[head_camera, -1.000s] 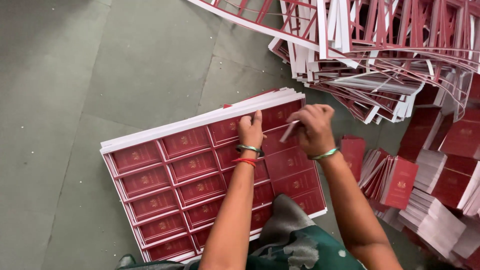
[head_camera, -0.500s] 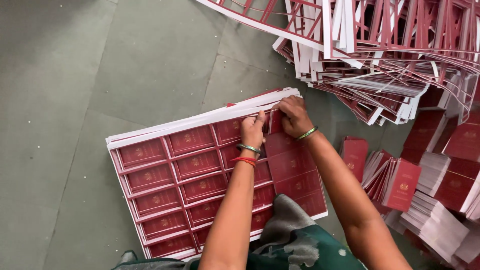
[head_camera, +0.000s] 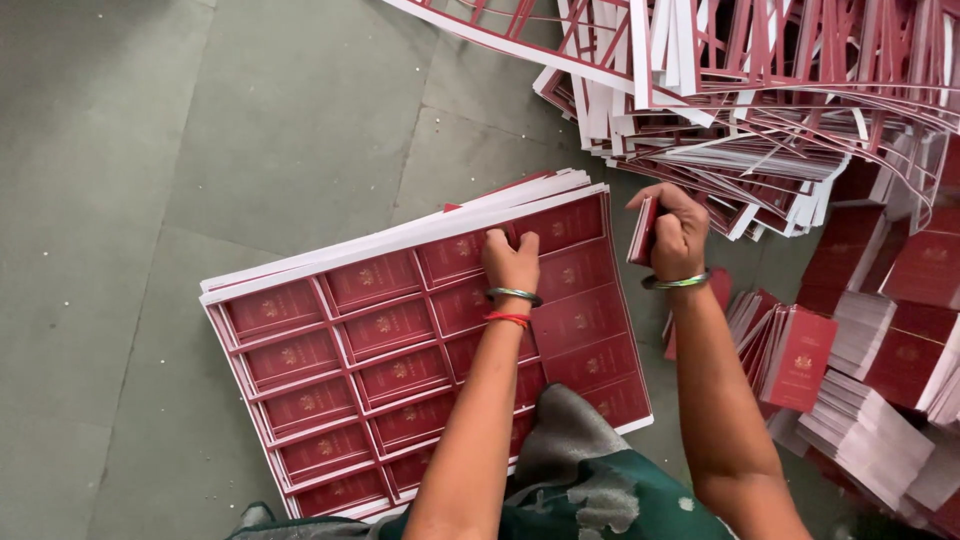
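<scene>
Grey floor (head_camera: 200, 150), card stack (head_camera: 643, 230) in right hand (head_camera: 680, 235)

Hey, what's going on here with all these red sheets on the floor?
A person sits over a stack of printed sheets on the floor, each sheet a grid of dark red cards with white borders. The left hand presses on the top sheet near its far edge. The right hand is lifted just off the stack, gripping a small bundle of red cards. Stacks of separated cards lie to the right, and a heap of emptied white-and-red frames lies beyond.
</scene>
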